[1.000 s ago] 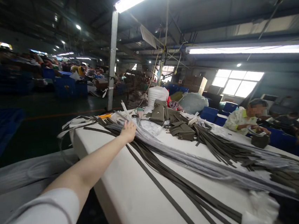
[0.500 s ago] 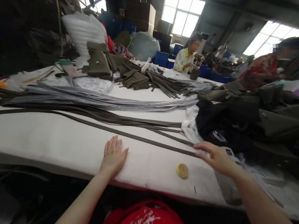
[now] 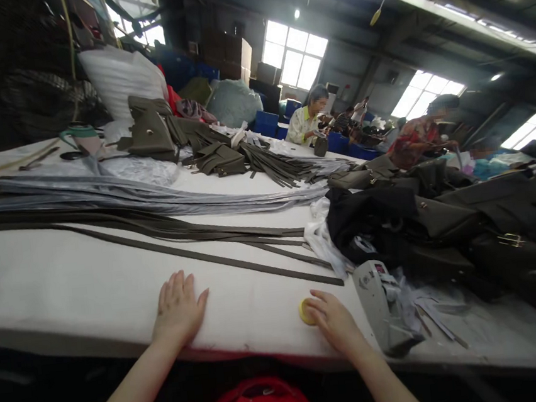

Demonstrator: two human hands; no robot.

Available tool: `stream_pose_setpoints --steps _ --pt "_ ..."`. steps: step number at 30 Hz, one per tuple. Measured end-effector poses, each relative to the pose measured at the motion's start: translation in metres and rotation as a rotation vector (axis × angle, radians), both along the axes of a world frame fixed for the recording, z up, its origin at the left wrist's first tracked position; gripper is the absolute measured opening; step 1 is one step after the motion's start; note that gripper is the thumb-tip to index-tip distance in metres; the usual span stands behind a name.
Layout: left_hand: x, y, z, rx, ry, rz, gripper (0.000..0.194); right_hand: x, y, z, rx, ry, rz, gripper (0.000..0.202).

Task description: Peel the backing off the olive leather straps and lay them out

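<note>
My left hand [image 3: 180,307] lies flat on the white tabletop [image 3: 115,291] with its fingers spread, holding nothing. My right hand [image 3: 334,321] is at a small round yellow roll [image 3: 303,312], its fingers closed over the right side and hiding part of it; the roll looks like tape. Just beyond both hands, a long dark olive strap [image 3: 236,264] runs across the table, its right end lying loose. Behind it lies a bundle of similar straps [image 3: 166,226], and farther back are grey plastic-wrapped strips [image 3: 154,196].
Right of my right hand stands a pale grey device [image 3: 372,301], with paper strips beside it. Dark olive bags [image 3: 513,240] and black cloth [image 3: 374,216] are piled beyond it. A cup [image 3: 84,139] stands at the far left. Co-workers [image 3: 305,121] sit across the tables.
My right hand has left the strap's end and come down toward me onto the yellow roll. My left hand still rests flat on the table. The view has shifted.
</note>
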State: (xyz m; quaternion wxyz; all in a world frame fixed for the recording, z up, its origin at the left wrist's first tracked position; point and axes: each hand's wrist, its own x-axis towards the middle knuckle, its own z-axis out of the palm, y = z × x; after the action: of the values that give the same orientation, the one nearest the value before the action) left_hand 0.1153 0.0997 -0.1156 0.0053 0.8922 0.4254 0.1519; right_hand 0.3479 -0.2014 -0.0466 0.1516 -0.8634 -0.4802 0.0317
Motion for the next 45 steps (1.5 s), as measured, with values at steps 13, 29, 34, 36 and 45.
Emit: stream_pose_setpoints --steps 13,29,34,36,45 --pt "-0.006 -0.005 -0.004 0.035 0.029 0.038 0.07 0.103 0.01 -0.014 -0.025 -0.202 -0.488 0.022" --pt "-0.009 -0.001 -0.007 0.081 -0.051 -0.02 0.066 0.072 -0.012 0.021 0.325 0.019 -0.473 0.037" --pt "-0.009 -0.002 -0.005 0.076 -0.021 -0.02 0.063 0.089 -0.023 0.027 0.375 -0.013 -0.554 0.049" --pt "-0.009 -0.002 -0.005 0.079 -0.021 -0.013 0.063 0.092 -0.023 0.028 0.241 -0.121 -0.514 0.047" --pt "-0.009 0.0 -0.008 0.063 -0.039 -0.019 0.065 0.092 0.002 -0.001 -0.123 -0.24 -0.517 0.033"
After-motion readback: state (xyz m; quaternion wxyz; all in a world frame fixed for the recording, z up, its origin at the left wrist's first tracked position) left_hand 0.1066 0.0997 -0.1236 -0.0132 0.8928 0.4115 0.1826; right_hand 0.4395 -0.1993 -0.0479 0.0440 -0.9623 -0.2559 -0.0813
